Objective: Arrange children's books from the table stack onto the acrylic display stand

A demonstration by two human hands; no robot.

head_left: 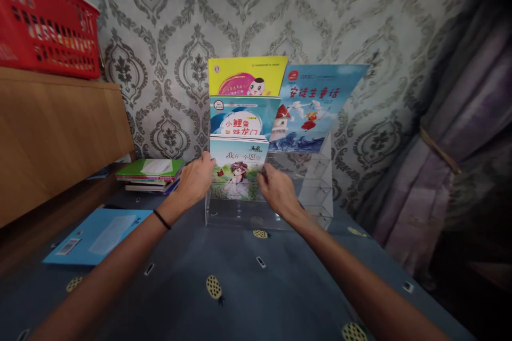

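A children's book (237, 178) with a girl on its green and pale blue cover stands in the front tier of a clear acrylic rack (256, 215). My left hand (198, 177) pinches its left edge, and my right hand (278, 187) grips the right edge; the fingertips behind the book are partly hidden. One tier back is a teal book (244, 117) with red lettering. Above it rises a yellow book (244, 72). To their right, a larger blue book (316, 106) leans in the rack's upper tier.
On the dark blue patterned cloth (176, 287), a light blue book (100, 234) lies at the left. Behind it is a stack of books (152, 173). A wooden cabinet (60, 133) carries a red basket (52, 26). A tied curtain (432, 170) hangs at the right.
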